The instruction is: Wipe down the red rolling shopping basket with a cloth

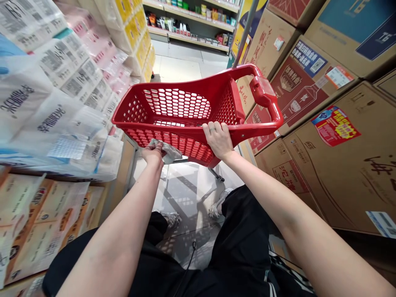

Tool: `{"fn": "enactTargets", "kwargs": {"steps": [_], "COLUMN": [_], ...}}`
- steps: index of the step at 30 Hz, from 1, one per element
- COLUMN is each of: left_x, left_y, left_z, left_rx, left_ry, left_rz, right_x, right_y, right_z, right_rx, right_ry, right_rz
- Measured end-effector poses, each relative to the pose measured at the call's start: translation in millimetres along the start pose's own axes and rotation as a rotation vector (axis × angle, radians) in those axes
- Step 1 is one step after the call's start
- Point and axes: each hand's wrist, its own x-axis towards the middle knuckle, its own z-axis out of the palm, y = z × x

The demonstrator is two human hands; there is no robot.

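Cloth (pixel 170 152) in LH (pixel 152 154); RH (pixel 219 140) on cart (pixel 177 129)

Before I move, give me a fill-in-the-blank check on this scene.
The basket is coloured ____.
The left hand holds a cloth by the basket's ____ face, not its inner one.
The right hand is on the rim, with the handle to its ____.
Wrapped packs are stacked on the person's ____ side.
Missing words: red; outer; right; left.

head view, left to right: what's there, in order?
White plastic-wrapped packs → left hand holding a pale cloth → right hand on the red cart's near rim → cart handle → red-and-yellow label on a cardboard box.
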Motion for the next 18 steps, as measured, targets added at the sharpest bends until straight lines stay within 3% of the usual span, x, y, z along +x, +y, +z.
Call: {"fn": "enactTargets", "kwargs": {"steps": [8, 12, 18], "left_x": [9, 7, -2], "left_y": [20, 21, 18], "left_z": [3.1, -1.6, -32.8], "left_rx": [0.112, 0.108, 0.139], "left_ry": [-0.027, -0.024, -0.012], "left_rz": [-0.117, -0.052, 0.157], "right_x": [-2, -3, -9], "right_y": [0, 0, 3], "right_z": [-3, -5, -3], "right_rx": [0.024, 0.028, 0.027], "right_ry": [-0.019, -0.022, -0.002], "right_rz": [0.005, -0.001, -0.004]}}
